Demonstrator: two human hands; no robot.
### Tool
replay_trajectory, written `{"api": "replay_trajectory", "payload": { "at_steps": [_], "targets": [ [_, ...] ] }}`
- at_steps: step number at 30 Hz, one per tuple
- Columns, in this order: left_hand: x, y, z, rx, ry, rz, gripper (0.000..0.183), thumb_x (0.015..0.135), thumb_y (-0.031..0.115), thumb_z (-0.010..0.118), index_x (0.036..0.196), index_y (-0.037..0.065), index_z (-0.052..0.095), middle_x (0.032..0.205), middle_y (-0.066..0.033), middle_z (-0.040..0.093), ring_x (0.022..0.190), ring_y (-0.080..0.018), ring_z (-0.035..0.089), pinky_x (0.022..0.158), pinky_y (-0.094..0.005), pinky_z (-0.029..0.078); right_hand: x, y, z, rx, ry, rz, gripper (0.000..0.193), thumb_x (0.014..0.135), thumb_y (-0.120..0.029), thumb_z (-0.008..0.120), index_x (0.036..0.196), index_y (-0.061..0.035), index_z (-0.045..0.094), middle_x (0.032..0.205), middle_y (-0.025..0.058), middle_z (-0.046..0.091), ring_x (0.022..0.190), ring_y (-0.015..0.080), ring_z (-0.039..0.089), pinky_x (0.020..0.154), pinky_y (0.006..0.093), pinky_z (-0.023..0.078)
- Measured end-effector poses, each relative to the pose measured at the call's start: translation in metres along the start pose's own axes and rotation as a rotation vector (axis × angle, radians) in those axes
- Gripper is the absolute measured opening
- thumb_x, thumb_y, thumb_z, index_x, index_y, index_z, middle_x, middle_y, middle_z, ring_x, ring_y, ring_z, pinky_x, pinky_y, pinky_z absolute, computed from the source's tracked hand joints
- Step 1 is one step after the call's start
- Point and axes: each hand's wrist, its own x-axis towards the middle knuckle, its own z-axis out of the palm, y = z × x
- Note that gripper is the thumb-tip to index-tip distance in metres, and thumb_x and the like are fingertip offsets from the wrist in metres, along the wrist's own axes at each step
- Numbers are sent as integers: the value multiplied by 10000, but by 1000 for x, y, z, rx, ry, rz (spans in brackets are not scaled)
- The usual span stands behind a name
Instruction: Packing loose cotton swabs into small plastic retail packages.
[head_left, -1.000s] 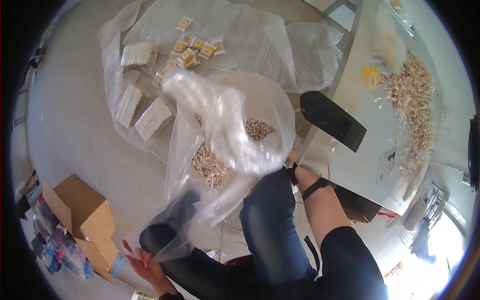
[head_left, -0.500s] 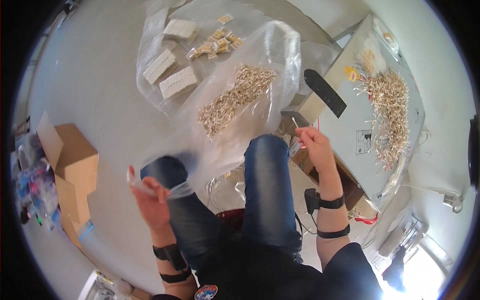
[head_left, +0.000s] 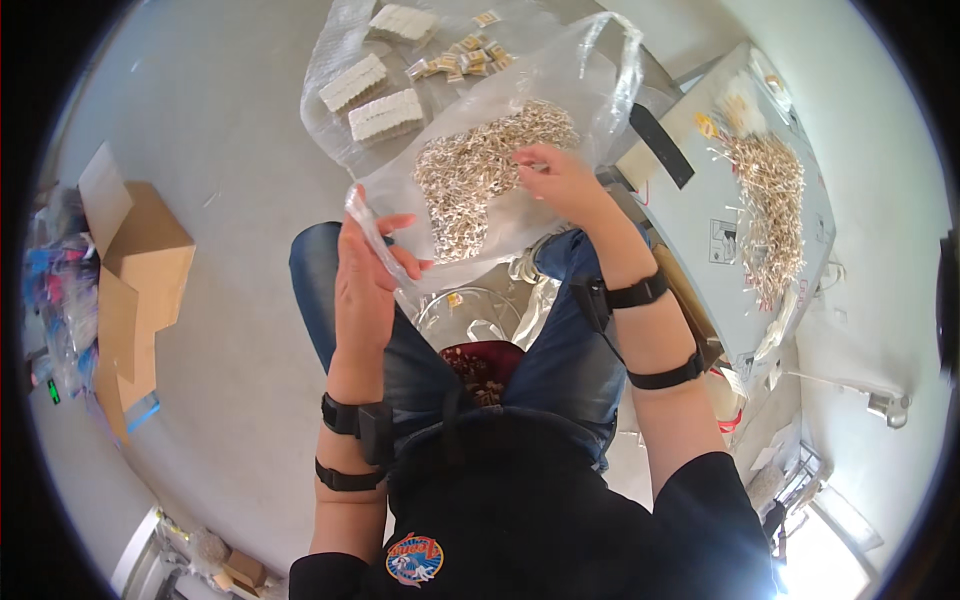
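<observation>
A clear plastic bag (head_left: 395, 190) lies spread before my knees, with a heap of cotton swabs (head_left: 465, 165) inside. My left hand (head_left: 365, 265) is at its near left rim, fingers stretched, the bag's edge caught between them and the thumb. Over the right part of the heap hovers my right hand (head_left: 565, 185), its fingers loosely bent and a little apart. No swab shows clearly in it. On the grey table (head_left: 690, 200) at the right, another pile of cotton swabs (head_left: 770, 215) lies beside a small plastic bag (head_left: 740, 100).
Beyond the bag, white ridged blocks (head_left: 387, 115) and small yellowish packets (head_left: 465, 58) rest on bubble wrap (head_left: 325, 100). An open cardboard box (head_left: 150, 245) stands at the left, by a heap of colourful plastic-wrapped items (head_left: 60, 290). A black strip (head_left: 662, 145) sticks out at the table's edge.
My right hand has moved left from the table's edge to above the bag, and the swab it held no longer shows. My left hand has shifted up and right, lifting the bag's rim.
</observation>
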Motion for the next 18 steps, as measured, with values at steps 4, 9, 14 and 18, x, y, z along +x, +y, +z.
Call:
{"api": "replay_trajectory", "payload": {
  "at_steps": [4, 9, 14, 18],
  "targets": [
    [7, -10, -4, 80, 175, -16, 455, 1027, 315, 313, 1385, 37, 345, 1111, -132, 540, 795, -149, 558, 834, -338, 484, -32, 41, -48, 4, 61, 131, 295, 872, -213, 587, 1095, -22, 620, 912, 55, 666, 805, 133, 623, 722, 282, 500],
    [-2, -13, 23, 891, 619, 599, 267, 964, 155, 516, 1178, -5, 510, 1036, -113, 570, 852, -180, 554, 813, -321, 470, -63, 42, -61, -223, 297, 76, 233, 842, -213, 544, 946, -37, 656, 911, 149, 683, 853, 318, 651, 753, 377, 505],
    [-27, -10, 127, 970, -476, 736, 243, 758, 90, 696, 988, 54, 629, 1038, -123, 588, 903, -274, 556, 795, -355, 453, -75, 17, -36, -471, 322, -151, 224, 837, -156, 490, 841, -10, 660, 902, 184, 671, 856, 363, 641, 739, 447, 504],
    [-33, -37, 188, 883, -799, 859, 250, 733, 105, 713, 976, 83, 656, 952, -95, 615, 852, -293, 569, 752, -366, 445, -66, 13, -4, -454, 86, 14, 221, 837, -141, 500, 882, -4, 666, 942, 207, 663, 873, 377, 641, 761, 467, 509]
  ]
}}
